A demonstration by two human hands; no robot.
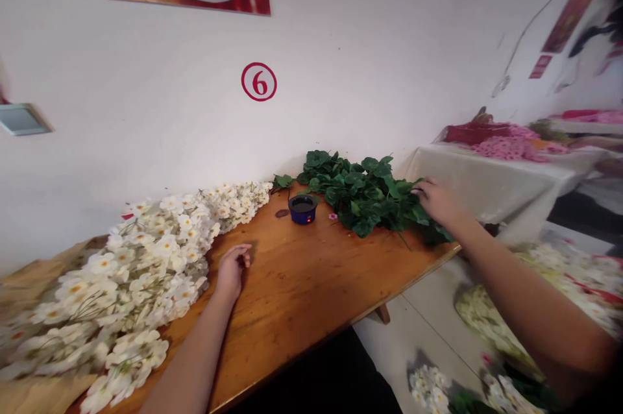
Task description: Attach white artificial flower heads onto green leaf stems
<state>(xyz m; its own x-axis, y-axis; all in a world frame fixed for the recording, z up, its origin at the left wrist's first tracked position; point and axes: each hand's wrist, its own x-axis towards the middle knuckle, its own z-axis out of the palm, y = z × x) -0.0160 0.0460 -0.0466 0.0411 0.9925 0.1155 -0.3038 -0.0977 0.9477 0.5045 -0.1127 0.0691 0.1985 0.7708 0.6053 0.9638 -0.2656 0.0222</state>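
My left hand (232, 271) rests on the wooden table, just right of a heap of white artificial flowers (168, 252). Its fingers curl loosely, thumb and index apart, and I see nothing in them. Out to the right, my right hand (438, 203) is at the edge of a pile of green artificial leaves (360, 187). Its fingertips are closed on a leaf piece there, though its stem is hard to make out. Between the two heaps stands a small blue pot (302, 209) with a dark top and a lit red light.
A tiny pink flower (333, 216) lies by the pot on the wooden table (292, 284). Brown paper (43, 394) lies under the white flowers. More flowers (428, 388) are on the floor at right. Beyond is a covered table (467, 174) with pink flowers. The wall (341, 96) stands behind.
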